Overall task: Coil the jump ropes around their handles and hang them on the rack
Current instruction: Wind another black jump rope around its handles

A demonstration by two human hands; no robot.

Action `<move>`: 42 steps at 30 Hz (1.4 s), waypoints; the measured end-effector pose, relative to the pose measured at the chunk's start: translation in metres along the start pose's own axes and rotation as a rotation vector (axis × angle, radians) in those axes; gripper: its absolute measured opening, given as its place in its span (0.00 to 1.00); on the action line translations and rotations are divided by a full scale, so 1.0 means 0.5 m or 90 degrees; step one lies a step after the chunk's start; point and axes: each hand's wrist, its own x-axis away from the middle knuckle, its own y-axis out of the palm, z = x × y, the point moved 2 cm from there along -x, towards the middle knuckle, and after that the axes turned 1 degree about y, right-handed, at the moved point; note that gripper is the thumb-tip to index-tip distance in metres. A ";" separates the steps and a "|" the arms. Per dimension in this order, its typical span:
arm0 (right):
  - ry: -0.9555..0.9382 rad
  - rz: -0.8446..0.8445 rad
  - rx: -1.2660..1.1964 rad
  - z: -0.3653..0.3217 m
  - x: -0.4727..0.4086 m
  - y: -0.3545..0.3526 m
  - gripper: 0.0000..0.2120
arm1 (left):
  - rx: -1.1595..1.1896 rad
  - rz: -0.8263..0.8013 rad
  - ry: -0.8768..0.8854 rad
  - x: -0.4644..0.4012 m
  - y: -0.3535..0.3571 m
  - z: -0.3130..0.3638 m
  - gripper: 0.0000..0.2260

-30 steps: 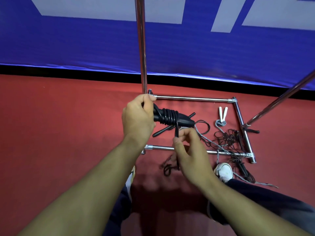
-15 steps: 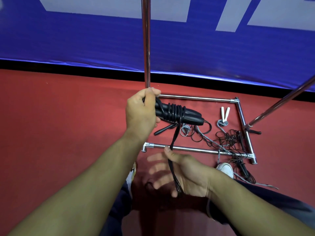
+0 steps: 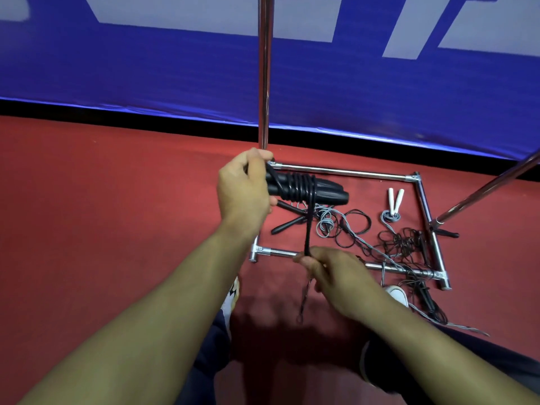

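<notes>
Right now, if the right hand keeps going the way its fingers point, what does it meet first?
Probably the rack's near base bar, just beyond the right hand, which pinches the black rope tail. Depth is unclear; it may pass above.

1. We see bare red floor (image 3: pixel 102 214) to the left of the rack base (image 3: pixel 344 171).
2. Inside the base, tangled ropes (image 3: pixel 403 244) and white handles (image 3: pixel 395 200) crowd the right half.
3. An upright pole (image 3: pixel 264 83) stands just behind our left hand (image 3: pixel 242 194).

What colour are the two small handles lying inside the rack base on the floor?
White: the pair of small plastic handles, head view.
</notes>
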 end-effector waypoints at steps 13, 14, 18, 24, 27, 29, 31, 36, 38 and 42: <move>-0.066 0.371 -0.207 -0.021 0.014 -0.038 0.15 | 0.037 0.154 -0.022 -0.036 -0.034 -0.011 0.15; -0.062 0.332 -0.160 -0.013 0.012 -0.030 0.15 | 0.041 0.148 -0.020 -0.034 -0.034 -0.008 0.14; -0.076 0.229 0.086 0.013 -0.002 -0.014 0.11 | 0.062 0.055 -0.024 -0.018 -0.021 0.003 0.15; -0.050 0.376 0.124 0.016 -0.018 -0.104 0.11 | -0.026 -0.352 -0.013 0.022 0.005 0.004 0.14; -0.101 0.463 0.068 0.028 -0.015 -0.134 0.10 | -0.156 -0.417 0.002 0.028 0.002 0.002 0.14; -0.112 0.507 0.071 0.033 -0.012 -0.154 0.08 | -0.218 -0.354 0.025 0.015 -0.001 -0.006 0.13; -0.180 0.490 0.129 0.028 -0.009 -0.161 0.07 | -0.267 -0.235 0.066 0.002 -0.004 -0.019 0.13; -0.258 0.374 0.164 -0.013 0.009 -0.042 0.08 | -0.304 -0.066 0.166 0.005 0.015 -0.030 0.13; -0.239 0.365 0.119 -0.015 0.008 -0.017 0.12 | -0.230 -0.025 0.112 -0.006 0.017 -0.033 0.15; -0.246 0.362 -0.006 -0.016 0.007 -0.010 0.15 | -0.098 0.045 0.012 -0.012 0.014 -0.036 0.17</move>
